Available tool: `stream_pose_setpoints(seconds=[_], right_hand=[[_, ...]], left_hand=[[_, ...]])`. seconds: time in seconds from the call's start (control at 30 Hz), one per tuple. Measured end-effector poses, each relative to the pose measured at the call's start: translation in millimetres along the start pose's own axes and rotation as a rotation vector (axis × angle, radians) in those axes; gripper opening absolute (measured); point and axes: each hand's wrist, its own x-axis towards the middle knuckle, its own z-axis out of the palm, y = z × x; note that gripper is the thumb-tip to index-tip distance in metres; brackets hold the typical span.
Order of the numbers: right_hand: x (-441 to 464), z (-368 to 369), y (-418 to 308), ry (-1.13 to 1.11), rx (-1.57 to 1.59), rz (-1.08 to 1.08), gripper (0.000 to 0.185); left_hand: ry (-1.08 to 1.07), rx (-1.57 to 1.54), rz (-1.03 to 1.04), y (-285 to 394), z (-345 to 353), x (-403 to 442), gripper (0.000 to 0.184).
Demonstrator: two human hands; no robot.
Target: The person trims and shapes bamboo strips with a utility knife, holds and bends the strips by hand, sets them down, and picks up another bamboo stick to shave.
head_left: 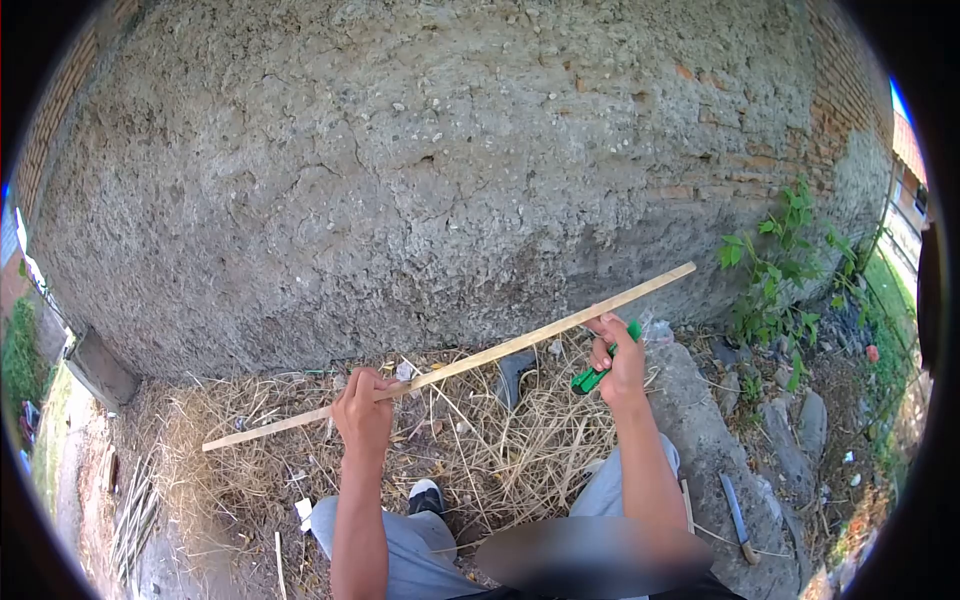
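Note:
A long, thin wooden strip (530,338) slants across the view, its right end higher than its left. My left hand (362,405) is closed around the strip left of its middle. On the right, my right hand (618,358) is closed on a green-handled tool (590,378), with its fingertips up against the underside of the strip. Most of the tool is hidden by the fingers, so its kind cannot be made out.
A rough, cracked wall (420,180) stands ahead. Dry straw and shavings (520,460) cover the ground around my shoe. A knife (738,515) lies on a stone slab (690,420) at the right. Behind it grows a leafy plant (785,265).

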Motion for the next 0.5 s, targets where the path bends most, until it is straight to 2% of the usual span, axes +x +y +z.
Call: stream_pose_setpoints(seconds=[0.1, 0.3, 0.5], right_hand=[[1.1, -2.5, 1.1, -0.006, -0.151, -0.001, 0.024], [2.5, -5.2, -0.3, 0.0, -0.057, 0.03, 0.022], [1.5, -4.1, 0.5, 0.013, -0.046, 0.034, 0.019]], left_hand=[[0.0, -0.046, -0.014, -0.8, 1.8, -1.2, 0.026], [-0.077, -0.112, -0.058, 3.1, 6.6, 0.8, 0.034], [-0.034, -0.097, 0.001, 9.2, 1.1, 5.9, 0.037]])
